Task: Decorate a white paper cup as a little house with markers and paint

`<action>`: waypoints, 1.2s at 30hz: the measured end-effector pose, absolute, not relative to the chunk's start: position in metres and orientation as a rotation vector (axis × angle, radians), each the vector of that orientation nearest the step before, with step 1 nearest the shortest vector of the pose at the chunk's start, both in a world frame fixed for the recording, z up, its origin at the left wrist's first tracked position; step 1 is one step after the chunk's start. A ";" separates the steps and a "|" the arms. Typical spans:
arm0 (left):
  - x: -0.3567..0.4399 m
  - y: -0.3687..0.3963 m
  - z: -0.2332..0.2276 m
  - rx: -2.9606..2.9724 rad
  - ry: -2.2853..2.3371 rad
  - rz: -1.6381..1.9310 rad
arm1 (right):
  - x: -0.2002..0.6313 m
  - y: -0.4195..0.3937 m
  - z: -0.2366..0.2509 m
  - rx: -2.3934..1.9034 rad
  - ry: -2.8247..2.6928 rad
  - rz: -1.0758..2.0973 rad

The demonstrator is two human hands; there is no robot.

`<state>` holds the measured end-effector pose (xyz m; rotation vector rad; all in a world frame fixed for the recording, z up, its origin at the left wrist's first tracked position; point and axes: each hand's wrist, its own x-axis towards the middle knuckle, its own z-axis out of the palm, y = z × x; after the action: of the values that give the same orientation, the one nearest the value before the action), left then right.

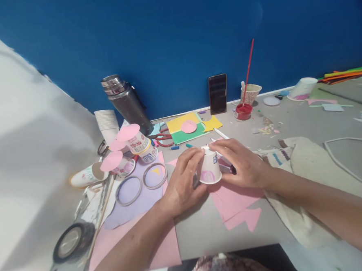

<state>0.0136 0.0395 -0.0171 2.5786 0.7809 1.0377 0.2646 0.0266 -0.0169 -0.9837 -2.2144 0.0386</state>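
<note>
An upturned white paper cup (209,166), with a pink scribble and a small blue window drawn on it, stands at the middle of the table. My left hand (186,178) curls around its left side. From the right, my right hand (242,164) grips the cup, fingertips near its top. Pink paper (237,199) with cut edges lies beneath and in front of the cup. Markers (220,134) lie just behind my hands, partly hidden by them. To the left, decorated paper cups (140,144) carry pink paper discs (128,132).
Behind are a flask (126,100), scissors (164,137), a phone (218,94) against the blue wall and a red pot (243,111) with a stick. Two grey rings (128,191) rest on purple paper. At right lies beige cloth (309,172); at left, black tape (69,242).
</note>
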 end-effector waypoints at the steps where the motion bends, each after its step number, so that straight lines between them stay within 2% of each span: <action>1: 0.014 0.039 -0.017 2.594 0.777 1.058 | 0.264 0.026 -0.017 -0.987 -2.211 0.048; 11: 0.018 0.041 -0.007 2.183 1.110 1.151 | 0.278 0.034 -0.029 -1.130 -2.348 0.066; 17: 0.022 0.040 -0.008 1.913 1.097 1.172 | 0.277 0.033 -0.028 -1.174 -2.475 0.054; 26: 0.022 0.047 -0.012 1.814 1.108 1.236 | 0.268 0.032 -0.024 -1.276 -2.565 0.075; 31: 0.016 0.054 -0.014 1.682 1.189 1.304 | 0.274 0.034 -0.021 -1.262 -2.450 0.130; 36: 0.013 0.056 -0.015 1.745 1.254 1.290 | 0.292 0.044 -0.012 -1.641 -2.174 0.108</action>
<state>0.0133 0.0560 -0.0146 1.7445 1.2535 1.2904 0.2918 0.0435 -0.0121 -1.6406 -2.1740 0.1085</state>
